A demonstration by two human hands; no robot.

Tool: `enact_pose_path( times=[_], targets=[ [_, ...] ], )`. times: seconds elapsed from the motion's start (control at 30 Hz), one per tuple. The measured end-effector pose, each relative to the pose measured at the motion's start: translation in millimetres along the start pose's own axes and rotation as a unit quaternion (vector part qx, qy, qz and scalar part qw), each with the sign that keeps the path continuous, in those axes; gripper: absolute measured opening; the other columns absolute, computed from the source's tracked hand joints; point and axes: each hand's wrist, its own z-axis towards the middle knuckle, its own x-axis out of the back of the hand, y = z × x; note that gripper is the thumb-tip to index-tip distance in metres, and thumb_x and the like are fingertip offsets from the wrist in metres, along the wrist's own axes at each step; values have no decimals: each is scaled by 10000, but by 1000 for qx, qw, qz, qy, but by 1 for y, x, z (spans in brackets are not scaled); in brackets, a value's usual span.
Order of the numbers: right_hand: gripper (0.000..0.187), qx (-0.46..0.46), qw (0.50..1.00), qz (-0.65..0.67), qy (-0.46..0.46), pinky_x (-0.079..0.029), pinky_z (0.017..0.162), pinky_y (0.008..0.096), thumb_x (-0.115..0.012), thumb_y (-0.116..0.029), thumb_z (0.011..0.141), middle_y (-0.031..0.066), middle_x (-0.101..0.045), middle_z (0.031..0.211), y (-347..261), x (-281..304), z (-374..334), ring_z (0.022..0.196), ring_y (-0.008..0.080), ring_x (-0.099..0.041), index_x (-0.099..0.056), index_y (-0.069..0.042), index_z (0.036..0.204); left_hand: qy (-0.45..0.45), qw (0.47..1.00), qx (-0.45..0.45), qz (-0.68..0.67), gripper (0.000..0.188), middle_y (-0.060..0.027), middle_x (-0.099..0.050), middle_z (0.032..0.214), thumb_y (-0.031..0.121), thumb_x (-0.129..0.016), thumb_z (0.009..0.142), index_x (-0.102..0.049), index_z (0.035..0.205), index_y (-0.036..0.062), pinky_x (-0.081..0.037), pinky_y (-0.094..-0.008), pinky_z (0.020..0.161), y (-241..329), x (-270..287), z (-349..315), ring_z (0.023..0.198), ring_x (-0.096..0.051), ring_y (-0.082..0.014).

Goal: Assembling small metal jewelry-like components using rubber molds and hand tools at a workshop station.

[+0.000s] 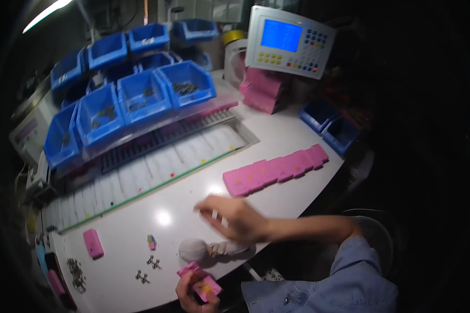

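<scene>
Near the front edge, my left hand is closed around a small pink box with a yellowish patch on it. My right hand is raised above the white table, smeared by motion. Its fingers are bent, with a gap between them and the thumb, and nothing visible in them. Below it lies a round grey-white cloth-covered pad with a string-wrapped handle. Left of the pad are two small dark metal pieces, one a branched piece, and a small multicoloured item.
A stepped row of pink boxes lies at the right. One pink box and a pile of small metal parts are at the left. Blue bins rise over a white, green-edged tray. Behind stands a keypad display.
</scene>
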Motion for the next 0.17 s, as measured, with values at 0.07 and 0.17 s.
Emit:
enact_pose_path(
  times=[0.07,0.17],
  targets=[
    [246,5,971,-178,159,-487,586,308,-600,43,728,165,-593,934,43,64,31,712,251,-597,-571,12,970,-1,1000,-15,-12,546,-199,-470,1231,216,-592,844,-362,1278,-23,-447,-360,873,-1,0,-1,1018,-538,-262],
    [334,15,853,-436,287,-451,851,376,-552,52,690,162,-594,987,119,197,66,911,288,-571,-545,-24,1014,101,984,-123,-83,581,-247,-515,1086,392,-578,839,-364,1196,-14,-509,-332,778,-55,-25,-2,863,-604,-252]
  ],
)
